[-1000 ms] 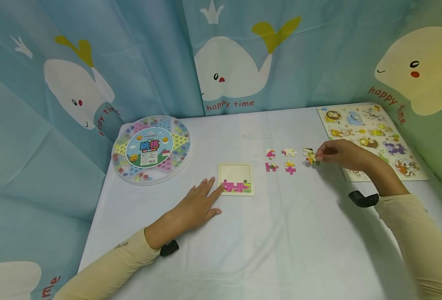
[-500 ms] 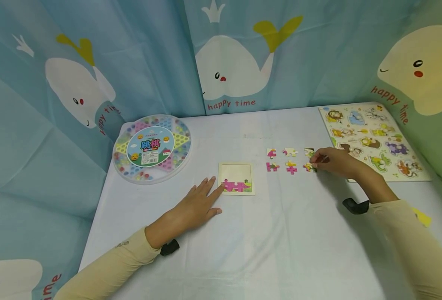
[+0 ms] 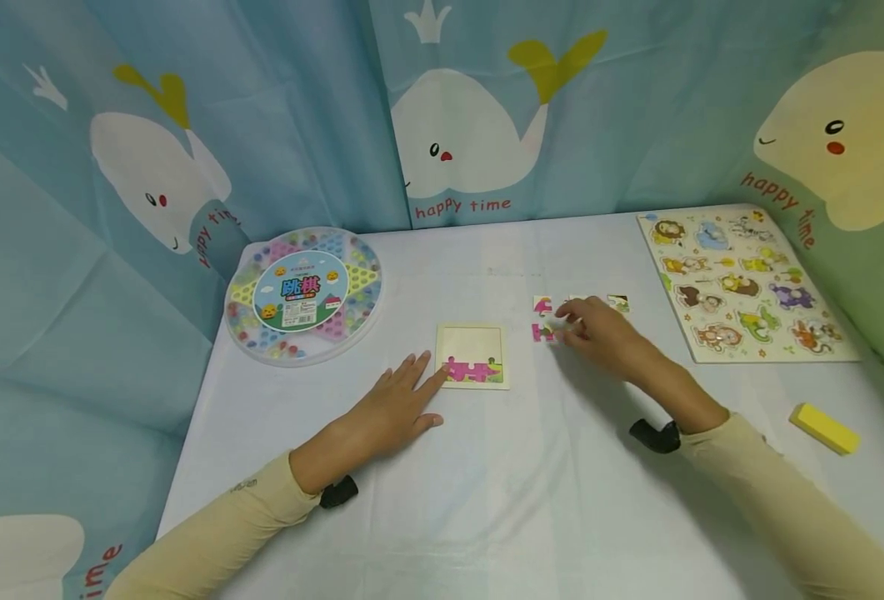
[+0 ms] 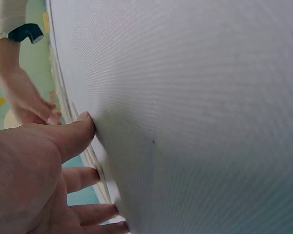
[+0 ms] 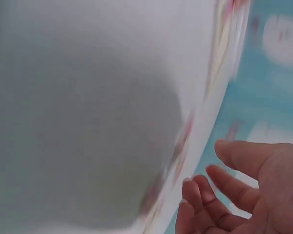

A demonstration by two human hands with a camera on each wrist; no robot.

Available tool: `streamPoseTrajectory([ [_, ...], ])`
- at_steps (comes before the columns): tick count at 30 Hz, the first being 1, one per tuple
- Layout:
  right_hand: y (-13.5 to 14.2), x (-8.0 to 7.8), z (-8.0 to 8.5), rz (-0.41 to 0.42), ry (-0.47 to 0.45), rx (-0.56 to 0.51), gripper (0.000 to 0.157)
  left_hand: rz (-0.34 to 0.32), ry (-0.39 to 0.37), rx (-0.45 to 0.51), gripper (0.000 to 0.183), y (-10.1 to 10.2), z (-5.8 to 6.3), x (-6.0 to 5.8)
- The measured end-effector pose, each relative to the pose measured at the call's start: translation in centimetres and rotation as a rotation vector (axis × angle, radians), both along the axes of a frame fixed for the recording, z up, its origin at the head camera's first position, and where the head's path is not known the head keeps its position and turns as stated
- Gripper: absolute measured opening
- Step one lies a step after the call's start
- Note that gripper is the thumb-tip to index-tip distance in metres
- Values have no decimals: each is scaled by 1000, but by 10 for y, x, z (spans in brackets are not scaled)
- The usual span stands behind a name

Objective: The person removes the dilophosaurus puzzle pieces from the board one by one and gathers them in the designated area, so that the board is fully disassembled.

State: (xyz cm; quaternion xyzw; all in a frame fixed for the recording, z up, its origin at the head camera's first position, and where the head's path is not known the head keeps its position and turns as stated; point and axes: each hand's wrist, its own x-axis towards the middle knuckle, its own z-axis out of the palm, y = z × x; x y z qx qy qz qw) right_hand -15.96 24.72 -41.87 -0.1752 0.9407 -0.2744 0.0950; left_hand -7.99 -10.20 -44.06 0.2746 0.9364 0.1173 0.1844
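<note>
In the head view, my left hand [image 3: 392,408] lies with spread fingers beside a small square puzzle board [image 3: 471,342], its index fingertip at the board's lower left edge. Joined pink puzzle pieces [image 3: 473,372] fill the bottom row of that board. My right hand [image 3: 605,337] hovers over the loose pieces, thumb and fingers apart with nothing between them, as the right wrist view also shows. Near its fingertips are a pink-and-green puzzle piece [image 3: 539,332] and a pink-and-white puzzle piece [image 3: 542,305]. A dark-cornered puzzle piece [image 3: 619,302] lies behind the hand, which hides other pieces.
A round Chinese checkers set [image 3: 302,296] sits at the back left of the white table [image 3: 486,483]. On the right lie an animal peg puzzle board [image 3: 745,287] and a yellow block [image 3: 824,428]. A whale-print curtain [image 3: 456,137] borders the table's back.
My right hand has set down and released a puzzle piece at the right of the lower row, then moved left over the others. The yellow block has come into full view. The left hand stays put.
</note>
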Motion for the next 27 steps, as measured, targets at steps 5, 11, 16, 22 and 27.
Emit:
streamPoseTrajectory([
  [5,-62,16,-8,94,-3,-86,38,-6,2,-3,73,1,1,-1],
  [11,-115,27,-20,202,6,-137,38,-19,21,0,71,2,2,-1],
  [16,-129,34,-29,198,29,-91,34,-30,24,1,71,3,1,-2],
  [22,-133,35,-28,195,13,-70,31,-24,28,-19,71,2,1,-2],
  [27,-137,33,-24,210,-1,-46,30,-23,45,-15,71,-2,0,0],
])
